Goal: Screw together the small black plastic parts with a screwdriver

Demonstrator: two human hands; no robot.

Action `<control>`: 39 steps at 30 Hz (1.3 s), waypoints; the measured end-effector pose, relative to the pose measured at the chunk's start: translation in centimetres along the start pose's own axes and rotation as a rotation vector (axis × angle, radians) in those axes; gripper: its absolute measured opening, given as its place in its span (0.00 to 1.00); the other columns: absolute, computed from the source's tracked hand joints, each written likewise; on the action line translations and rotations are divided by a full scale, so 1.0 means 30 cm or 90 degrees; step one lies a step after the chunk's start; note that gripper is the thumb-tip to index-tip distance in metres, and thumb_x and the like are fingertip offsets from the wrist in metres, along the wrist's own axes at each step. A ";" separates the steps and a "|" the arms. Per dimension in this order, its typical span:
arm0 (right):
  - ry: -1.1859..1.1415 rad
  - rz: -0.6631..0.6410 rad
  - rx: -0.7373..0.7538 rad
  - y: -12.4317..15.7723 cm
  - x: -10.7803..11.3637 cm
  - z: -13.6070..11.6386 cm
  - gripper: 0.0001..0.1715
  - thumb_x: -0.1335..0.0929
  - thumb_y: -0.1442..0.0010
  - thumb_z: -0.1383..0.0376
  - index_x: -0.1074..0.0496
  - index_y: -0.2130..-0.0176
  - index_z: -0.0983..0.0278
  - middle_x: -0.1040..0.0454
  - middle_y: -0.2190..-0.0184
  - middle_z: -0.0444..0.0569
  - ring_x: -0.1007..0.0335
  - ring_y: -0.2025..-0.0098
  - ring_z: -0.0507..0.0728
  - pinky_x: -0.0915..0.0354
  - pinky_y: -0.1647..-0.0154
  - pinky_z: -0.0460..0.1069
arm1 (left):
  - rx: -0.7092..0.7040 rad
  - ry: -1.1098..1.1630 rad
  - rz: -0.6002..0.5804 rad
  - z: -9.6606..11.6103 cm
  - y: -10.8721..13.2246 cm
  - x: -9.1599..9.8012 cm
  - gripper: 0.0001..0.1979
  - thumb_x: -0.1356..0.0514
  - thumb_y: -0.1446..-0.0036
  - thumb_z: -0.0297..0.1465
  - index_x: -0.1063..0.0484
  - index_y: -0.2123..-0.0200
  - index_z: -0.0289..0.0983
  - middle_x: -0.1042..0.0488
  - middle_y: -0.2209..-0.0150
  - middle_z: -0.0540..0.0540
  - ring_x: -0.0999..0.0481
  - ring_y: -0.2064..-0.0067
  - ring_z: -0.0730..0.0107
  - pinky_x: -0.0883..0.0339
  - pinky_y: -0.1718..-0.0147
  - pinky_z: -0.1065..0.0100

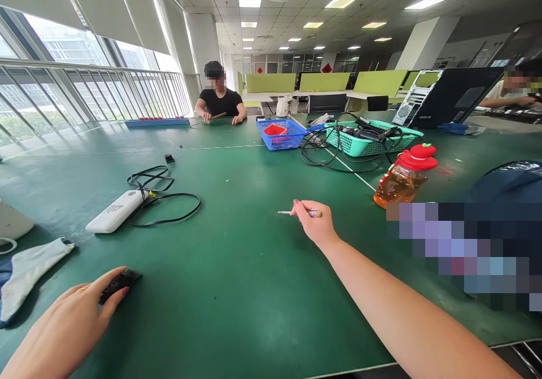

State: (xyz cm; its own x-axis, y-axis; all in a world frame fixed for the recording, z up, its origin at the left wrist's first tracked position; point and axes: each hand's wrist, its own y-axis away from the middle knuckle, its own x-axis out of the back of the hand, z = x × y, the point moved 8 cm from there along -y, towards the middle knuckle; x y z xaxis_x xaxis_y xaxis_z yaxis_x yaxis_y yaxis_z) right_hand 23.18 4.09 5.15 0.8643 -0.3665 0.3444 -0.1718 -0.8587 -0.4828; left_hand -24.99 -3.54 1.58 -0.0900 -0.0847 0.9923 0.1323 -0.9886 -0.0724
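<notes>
My right hand [317, 225] is closed around a small screwdriver [315, 213] above the middle of the green table [237, 288]. The thin metal shaft points left. At the lower left, my left hand [78, 317] grips a small, dark rectangular object [123, 282] between thumb and fingers, low at the tabletop. Much of that object is hidden by the fingers, and its kind is unclear. A white-and-blue cloth [36, 269] lies beside this hand. Beyond it rests a white power strip [117, 212] with a looped black cable [186, 219].
A red-lidded bottle of amber liquid [400, 184] stands at right. Behind it are a teal basket of cables [359, 148] and a blue basket [282, 142]. A tilted black monitor [459, 99] is farther right. A person [220, 102] sits across the table; another [514, 88] sits far right.
</notes>
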 end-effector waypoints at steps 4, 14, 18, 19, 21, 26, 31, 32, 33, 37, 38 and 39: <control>0.000 -0.003 0.020 0.004 -0.003 -0.015 0.26 0.37 0.38 0.53 0.27 0.81 0.62 0.37 0.86 0.43 0.41 0.81 0.51 0.45 0.78 0.47 | -0.051 0.021 -0.023 0.227 -0.007 0.088 0.20 0.51 0.41 0.45 0.27 0.51 0.52 0.19 0.61 0.54 0.21 0.58 0.58 0.31 0.56 0.58; 0.007 -0.097 0.050 0.002 -0.055 -0.004 0.18 0.34 0.40 0.55 0.24 0.75 0.62 0.28 0.77 0.45 0.34 0.73 0.52 0.40 0.72 0.47 | -0.513 0.102 -0.047 1.032 -0.088 0.062 0.15 0.45 0.40 0.29 0.26 0.52 0.47 0.20 0.56 0.48 0.25 0.55 0.58 0.32 0.54 0.60; 0.010 -0.105 0.076 -0.001 -0.055 -0.011 0.15 0.33 0.41 0.56 0.24 0.72 0.61 0.28 0.75 0.45 0.34 0.73 0.52 0.39 0.71 0.47 | -0.487 0.111 -0.023 1.105 -0.190 -0.023 0.21 0.43 0.42 0.28 0.30 0.45 0.42 0.21 0.56 0.43 0.26 0.51 0.54 0.33 0.51 0.57; 0.012 -0.095 0.081 0.000 -0.048 -0.016 0.15 0.33 0.41 0.56 0.24 0.72 0.61 0.28 0.75 0.46 0.33 0.73 0.53 0.38 0.71 0.48 | -0.471 0.121 -0.016 1.103 -0.210 -0.035 0.22 0.43 0.41 0.29 0.32 0.43 0.41 0.21 0.55 0.42 0.27 0.50 0.53 0.33 0.51 0.57; 0.022 -0.054 0.090 0.003 -0.025 -0.034 0.17 0.34 0.39 0.56 0.25 0.74 0.61 0.26 0.75 0.47 0.31 0.71 0.55 0.37 0.68 0.49 | -0.445 0.151 -0.004 1.088 -0.240 -0.054 0.24 0.42 0.41 0.31 0.34 0.41 0.40 0.22 0.54 0.40 0.28 0.48 0.54 0.34 0.49 0.56; 0.019 -0.026 0.209 0.041 0.003 -0.142 0.25 0.39 0.35 0.59 0.30 0.80 0.59 0.29 0.82 0.44 0.34 0.75 0.54 0.36 0.59 0.53 | -0.454 0.236 -0.006 1.048 -0.274 -0.092 0.19 0.39 0.43 0.37 0.27 0.48 0.42 0.24 0.48 0.44 0.35 0.41 0.53 0.40 0.41 0.53; 0.125 -0.153 0.386 0.099 -0.076 -0.232 0.19 0.38 0.37 0.63 0.31 0.78 0.59 0.31 0.83 0.42 0.41 0.79 0.51 0.38 0.55 0.54 | -0.422 0.244 -0.003 1.032 -0.295 -0.116 0.16 0.37 0.45 0.37 0.25 0.52 0.45 0.28 0.42 0.47 0.39 0.38 0.50 0.44 0.39 0.47; 0.157 -0.163 0.417 0.109 -0.090 -0.241 0.18 0.38 0.38 0.64 0.31 0.78 0.60 0.31 0.82 0.42 0.41 0.78 0.51 0.39 0.55 0.54 | -0.420 0.241 -0.006 1.033 -0.296 -0.118 0.17 0.37 0.45 0.37 0.25 0.52 0.45 0.29 0.42 0.47 0.40 0.38 0.50 0.44 0.39 0.47; 0.185 -0.165 0.443 0.117 -0.099 -0.248 0.17 0.38 0.38 0.64 0.31 0.78 0.60 0.32 0.82 0.42 0.41 0.77 0.52 0.39 0.55 0.54 | -0.419 0.239 -0.010 1.034 -0.296 -0.120 0.17 0.37 0.45 0.37 0.25 0.52 0.44 0.29 0.42 0.47 0.40 0.38 0.50 0.44 0.39 0.48; 0.254 -0.158 0.508 0.135 -0.114 -0.264 0.17 0.37 0.38 0.66 0.31 0.77 0.60 0.33 0.82 0.42 0.43 0.76 0.52 0.40 0.53 0.54 | -0.413 0.242 -0.025 1.035 -0.296 -0.125 0.18 0.38 0.44 0.38 0.26 0.51 0.43 0.29 0.42 0.46 0.40 0.38 0.50 0.44 0.39 0.47; 0.265 -0.160 0.519 0.139 -0.115 -0.268 0.17 0.37 0.38 0.66 0.31 0.77 0.60 0.33 0.82 0.42 0.43 0.76 0.52 0.40 0.52 0.54 | -0.413 0.244 -0.028 1.035 -0.296 -0.125 0.18 0.38 0.44 0.38 0.26 0.50 0.43 0.29 0.42 0.46 0.40 0.38 0.50 0.44 0.38 0.47; 0.275 -0.164 0.530 0.143 -0.118 -0.271 0.16 0.37 0.38 0.67 0.31 0.77 0.60 0.33 0.82 0.42 0.43 0.75 0.52 0.41 0.51 0.54 | -0.413 0.247 -0.030 1.036 -0.295 -0.126 0.18 0.38 0.44 0.38 0.26 0.50 0.42 0.29 0.42 0.45 0.40 0.38 0.50 0.44 0.39 0.47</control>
State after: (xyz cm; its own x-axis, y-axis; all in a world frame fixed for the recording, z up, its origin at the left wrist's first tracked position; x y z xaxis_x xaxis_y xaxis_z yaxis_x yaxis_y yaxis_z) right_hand 15.55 -1.19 8.42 0.5520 -0.4447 0.7054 0.5315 -0.4641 -0.7086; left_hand 4.85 9.42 1.59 -0.4374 0.0406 0.8984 -0.4775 -0.8570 -0.1937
